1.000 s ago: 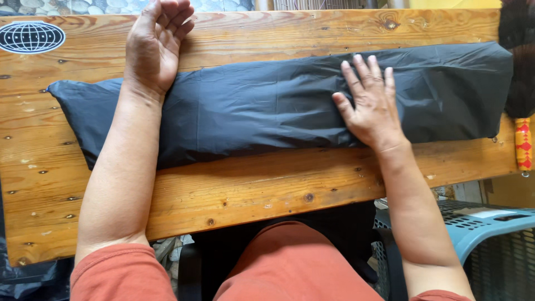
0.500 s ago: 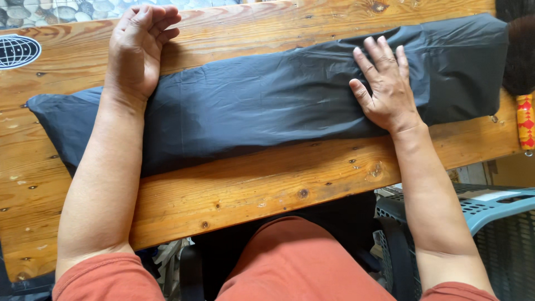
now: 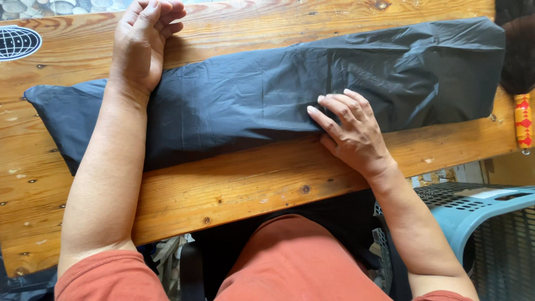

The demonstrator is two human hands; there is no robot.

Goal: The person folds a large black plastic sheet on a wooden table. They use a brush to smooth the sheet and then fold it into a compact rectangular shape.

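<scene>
The black folded fabric (image 3: pixel 267 106) is laid lengthwise across the wooden tabletop (image 3: pixel 251 184), reaching from near the left edge to the far right, where a dark brush with a red and yellow patterned handle (image 3: pixel 523 120) is seen just beside its end. Since a second ago the right hand (image 3: pixel 351 131) has been slid left along the near edge of the cloth and is now pressed flat and open there, while the left hand (image 3: pixel 142 42) has been kept at the far edge, its fingers loosely curled and gripping nothing. By that sweep the fold appears to have been smoothed further; a blue plastic basket (image 3: pixel 479 217) is seen below the tabletop on the right.
</scene>
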